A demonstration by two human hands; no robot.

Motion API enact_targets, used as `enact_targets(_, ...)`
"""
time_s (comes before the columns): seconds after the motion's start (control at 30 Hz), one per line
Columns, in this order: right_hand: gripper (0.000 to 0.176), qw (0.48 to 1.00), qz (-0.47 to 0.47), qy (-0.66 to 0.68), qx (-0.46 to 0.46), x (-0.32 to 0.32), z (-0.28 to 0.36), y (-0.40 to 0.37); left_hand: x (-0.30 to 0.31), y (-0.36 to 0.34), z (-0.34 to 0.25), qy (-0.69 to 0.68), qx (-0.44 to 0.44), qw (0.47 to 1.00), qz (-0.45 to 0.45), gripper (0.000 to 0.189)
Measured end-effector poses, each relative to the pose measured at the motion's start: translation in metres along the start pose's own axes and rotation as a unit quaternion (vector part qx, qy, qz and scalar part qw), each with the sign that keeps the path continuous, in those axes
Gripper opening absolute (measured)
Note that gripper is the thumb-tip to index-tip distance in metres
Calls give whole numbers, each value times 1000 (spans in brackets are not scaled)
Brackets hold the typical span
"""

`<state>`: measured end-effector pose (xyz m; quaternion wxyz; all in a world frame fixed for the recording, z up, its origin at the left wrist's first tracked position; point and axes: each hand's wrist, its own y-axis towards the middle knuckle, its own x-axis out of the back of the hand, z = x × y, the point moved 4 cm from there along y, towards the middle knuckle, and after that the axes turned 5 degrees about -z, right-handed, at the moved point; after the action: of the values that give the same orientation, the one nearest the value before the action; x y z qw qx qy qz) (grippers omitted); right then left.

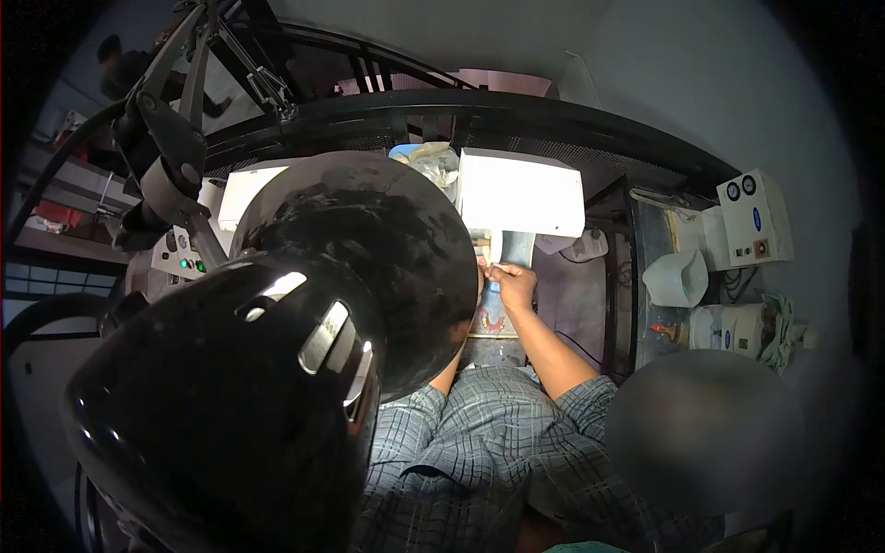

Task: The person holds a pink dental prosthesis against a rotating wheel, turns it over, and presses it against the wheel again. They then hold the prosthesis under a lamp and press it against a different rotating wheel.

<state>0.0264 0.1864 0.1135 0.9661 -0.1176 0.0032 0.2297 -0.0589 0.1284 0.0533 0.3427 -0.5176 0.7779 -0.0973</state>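
Note:
My right hand (513, 284) reaches forward to the base of a white boxy machine housing (521, 194). Its fingers are pinched on a small pale piece (492, 270), held right under the housing at a grey column (516, 247). A blue and red patterned object (490, 313) lies just below the hand. My left hand is almost wholly hidden behind a large black lamp shade (369, 267). Only part of its forearm (448, 372) shows, pointing toward the same spot. My plaid shirt sleeves (479, 433) fill the bottom centre.
The black lamp head (230, 415) on a jointed arm (166, 166) blocks the left half. A curved black rail (516, 115) runs behind the machine. White control boxes (754, 217), a white cup-like holder (676, 276) and a rag (779, 327) stand at right. Another person (124, 69) is far back left.

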Motion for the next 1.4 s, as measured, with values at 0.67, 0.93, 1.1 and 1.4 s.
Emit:
enact_targets(0.67, 11, 995, 7, -17, -102, 12, 10, 10, -13, -10, 9, -22, 59, 997, -40, 13)
enact_targets(0.93, 10, 990, 9, -105, -89, -3, 67, -14, -1, -1, 9, -25, 36, 997, -58, 16)
enact_targets(1.1, 7, 994, 26, 6, -108, 6, 10, 6, -8, -7, 5, -50, 33, 998, 0, 14)
enact_targets(1.4, 9, 991, -3, -36, -129, -4, 42, -10, -6, -20, -12, 72, 9, 992, -102, 19)
